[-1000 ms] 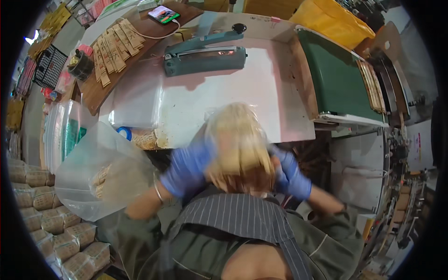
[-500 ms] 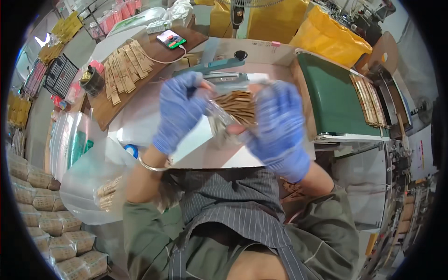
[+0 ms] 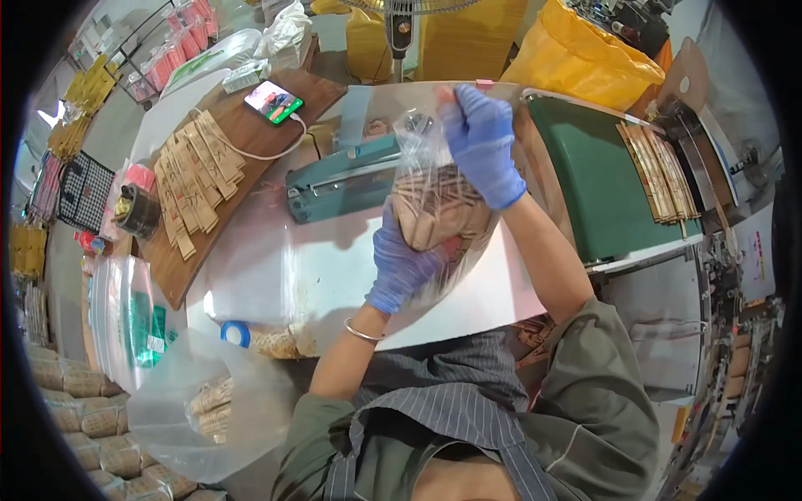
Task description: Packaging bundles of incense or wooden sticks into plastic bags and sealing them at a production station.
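Above the white tabletop point(image 3: 334, 301), I hold a clear plastic bag point(image 3: 439, 204) packed with brown paper-wrapped packets point(image 3: 422, 209). My left hand point(image 3: 401, 259), in a blue glove, cups the bag from its lower left, fingers partly hidden behind it. Up at the bag's top right, my gloved right hand point(image 3: 484, 146) is closed, its fingers bunched by the loose upper plastic; the exact grip is hard to make out. The bag's slack mouth point(image 3: 413, 125) stands up over the packets. Just behind and left lies a teal bar sealer point(image 3: 342, 179).
A brown wooden board point(image 3: 175, 263) at left carries fanned paper sleeves point(image 3: 196, 179), a cup point(image 3: 138, 209) and a phone point(image 3: 273, 102) on a white cable. A green-topped surface point(image 3: 576, 175) at right holds more sleeves point(image 3: 660, 171). A large clear bag point(image 3: 180, 417) hangs at lower left.
The packets, held between both hands before, are now upright in the bag. My left hand has moved right and down beneath it; my right hand has risen to its top. The sealer is more exposed.
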`<state>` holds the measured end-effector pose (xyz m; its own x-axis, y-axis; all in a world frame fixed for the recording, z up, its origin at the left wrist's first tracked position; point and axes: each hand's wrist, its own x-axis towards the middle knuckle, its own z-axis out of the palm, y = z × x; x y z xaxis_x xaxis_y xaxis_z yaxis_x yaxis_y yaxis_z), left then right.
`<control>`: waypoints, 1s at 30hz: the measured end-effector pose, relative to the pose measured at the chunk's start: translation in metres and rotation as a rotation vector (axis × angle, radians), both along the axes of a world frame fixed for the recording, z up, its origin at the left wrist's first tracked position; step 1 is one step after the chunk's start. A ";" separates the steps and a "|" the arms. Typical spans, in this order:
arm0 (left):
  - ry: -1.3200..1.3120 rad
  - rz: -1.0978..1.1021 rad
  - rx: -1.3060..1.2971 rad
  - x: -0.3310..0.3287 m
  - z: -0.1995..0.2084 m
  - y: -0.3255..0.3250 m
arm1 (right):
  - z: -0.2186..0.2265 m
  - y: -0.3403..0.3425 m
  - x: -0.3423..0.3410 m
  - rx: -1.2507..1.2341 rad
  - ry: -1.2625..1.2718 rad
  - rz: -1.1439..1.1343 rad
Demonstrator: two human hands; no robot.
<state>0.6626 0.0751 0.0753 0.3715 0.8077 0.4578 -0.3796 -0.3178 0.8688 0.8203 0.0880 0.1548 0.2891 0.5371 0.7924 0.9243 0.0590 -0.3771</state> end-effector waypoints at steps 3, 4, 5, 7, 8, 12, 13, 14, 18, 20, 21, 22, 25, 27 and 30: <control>0.257 -0.312 -0.309 -0.002 -0.021 0.031 | -0.026 0.031 0.035 0.012 0.168 -0.213; 0.255 -0.312 -0.305 -0.005 -0.032 0.037 | -0.042 0.039 0.048 -0.035 0.312 -0.371; 0.352 -0.333 -0.397 -0.012 -0.052 0.043 | -0.070 0.046 0.053 -0.114 0.434 -0.291; 0.440 -0.360 -0.484 -0.005 -0.087 0.054 | -0.120 0.052 0.045 -0.041 0.700 -0.040; 0.412 -0.332 -0.522 -0.003 -0.103 0.058 | -0.097 0.059 0.015 -0.046 0.730 0.032; 0.409 -0.319 -0.538 0.020 -0.081 0.080 | -0.009 0.083 -0.030 -0.039 0.584 0.316; 0.408 -0.305 -0.549 0.019 -0.080 0.090 | 0.001 0.085 -0.039 -0.084 0.371 0.348; 0.308 -0.351 -0.672 0.015 -0.083 0.105 | -0.001 0.084 -0.043 -0.090 0.371 0.363; 0.307 -0.130 -0.819 -0.029 -0.123 0.150 | -0.064 0.070 -0.006 -0.078 0.664 0.244; 0.326 -0.180 -0.717 -0.038 -0.111 0.142 | -0.124 0.061 0.027 -0.070 0.898 0.170; 0.346 -0.208 -0.629 -0.049 -0.106 0.135 | -0.144 0.057 0.030 -0.045 1.042 0.186; 0.361 -0.190 -0.638 -0.062 -0.112 0.132 | -0.155 0.058 0.024 -0.055 1.062 0.196; 0.494 -0.023 -0.635 -0.081 -0.149 0.122 | -0.169 0.067 0.025 0.119 1.128 0.302; 0.657 0.140 -0.462 -0.099 -0.160 0.091 | -0.173 0.064 0.024 0.109 1.168 0.289; 0.835 0.052 -0.205 -0.153 -0.173 0.065 | -0.171 0.065 0.023 0.109 1.189 0.284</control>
